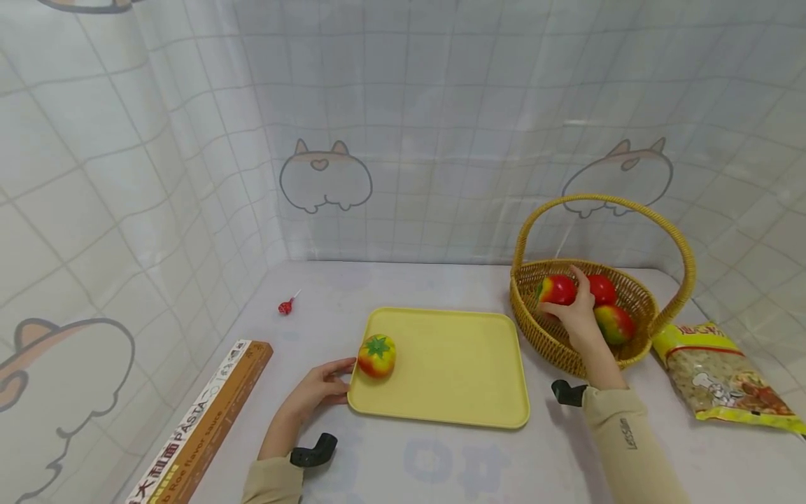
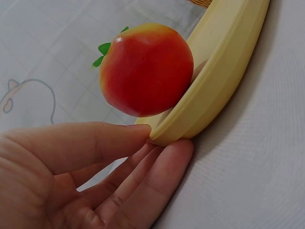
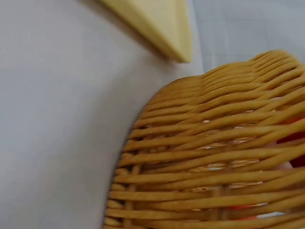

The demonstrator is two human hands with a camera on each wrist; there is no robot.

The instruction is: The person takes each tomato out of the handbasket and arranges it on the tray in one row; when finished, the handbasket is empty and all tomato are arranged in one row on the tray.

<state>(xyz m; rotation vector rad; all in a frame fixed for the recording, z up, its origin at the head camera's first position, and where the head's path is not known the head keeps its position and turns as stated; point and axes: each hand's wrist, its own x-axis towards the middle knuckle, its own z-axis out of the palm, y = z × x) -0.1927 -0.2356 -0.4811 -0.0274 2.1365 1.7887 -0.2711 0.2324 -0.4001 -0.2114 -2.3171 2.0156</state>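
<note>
A yellow tray (image 1: 450, 364) lies on the table with a red-and-yellow toy tomato (image 1: 376, 355), green-leaved, at its left end. My left hand (image 1: 322, 383) pinches the tray's left rim between thumb and fingers; the left wrist view shows the grip close to the tomato (image 2: 147, 71). Inside the wicker basket (image 1: 548, 343) my right hand (image 1: 576, 315) holds another red-and-yellow tomato (image 1: 559, 288) between thumb and fingers. Two more, a red tomato (image 1: 602, 288) and a red-and-green one (image 1: 616, 325), lie beside it. In the right wrist view the basket wall (image 3: 214, 148) hides that hand.
A long pasta box (image 1: 208, 420) lies at the left, with a red-wrapped lollipop (image 1: 286, 306) behind it. Right of the basket lies a bag of pasta (image 1: 724, 378). The basket's tall handle (image 1: 604, 201) arches over it. A tiled-pattern curtain (image 1: 441, 140) encloses the table.
</note>
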